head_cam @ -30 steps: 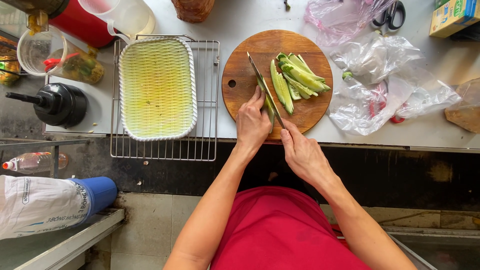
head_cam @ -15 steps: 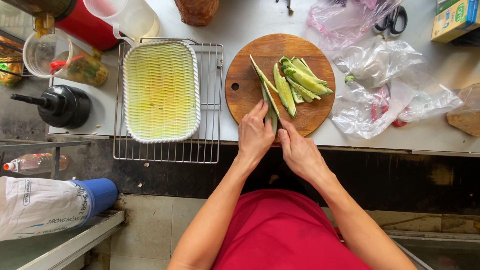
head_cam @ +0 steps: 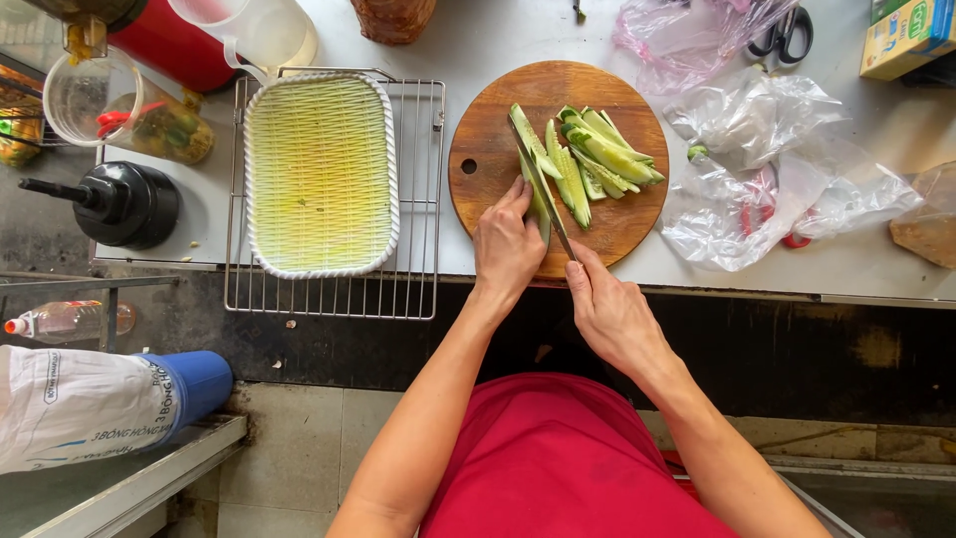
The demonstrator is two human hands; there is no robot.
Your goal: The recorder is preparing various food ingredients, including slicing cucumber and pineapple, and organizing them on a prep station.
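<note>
Wooden board point(head_cam: 488, 149) with cucumber spears point(head_cam: 597, 154), beside woven tray point(head_cam: 321, 171).

one round wooden cutting board point(head_cam: 488, 149), one knife point(head_cam: 538, 184), one woven tray point(head_cam: 321, 174), one wire rack point(head_cam: 418, 269), one pair of scissors point(head_cam: 782, 35), roughly eight cucumber spears point(head_cam: 597, 154).

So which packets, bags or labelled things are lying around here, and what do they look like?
Carton: top right corner of the counter, boxy, yellow with green and blue print.
Clear plastic bags: crumpled, right of the round wooden cutting board.
Pinkish plastic bag: top edge, beside black-handled scissors.
White sack: lower left, printed lettering, against a blue container.
Bottle: left, clear, red cap.
</note>
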